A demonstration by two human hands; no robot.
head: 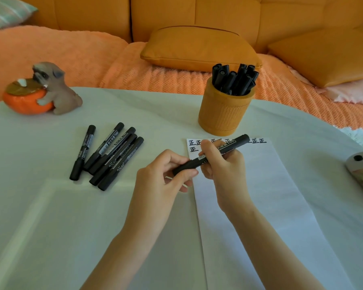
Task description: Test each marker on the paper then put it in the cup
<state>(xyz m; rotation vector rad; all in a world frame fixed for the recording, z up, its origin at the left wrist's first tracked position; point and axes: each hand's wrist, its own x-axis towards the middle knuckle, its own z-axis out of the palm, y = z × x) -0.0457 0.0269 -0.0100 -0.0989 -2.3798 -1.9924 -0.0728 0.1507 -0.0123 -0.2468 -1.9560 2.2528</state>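
My left hand (166, 170) pinches the marker (237, 142) at its near-left cap end; my right hand (220, 164) grips the barrel over the paper (260, 185), probably to work the cap.

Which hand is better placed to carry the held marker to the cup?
Right, probably: the right hand grips the marker mid-barrel over the paper, nearer the cup; the left hand only pinches its near end.

Home living room, orange sofa (197, 15), cushions (199, 49)
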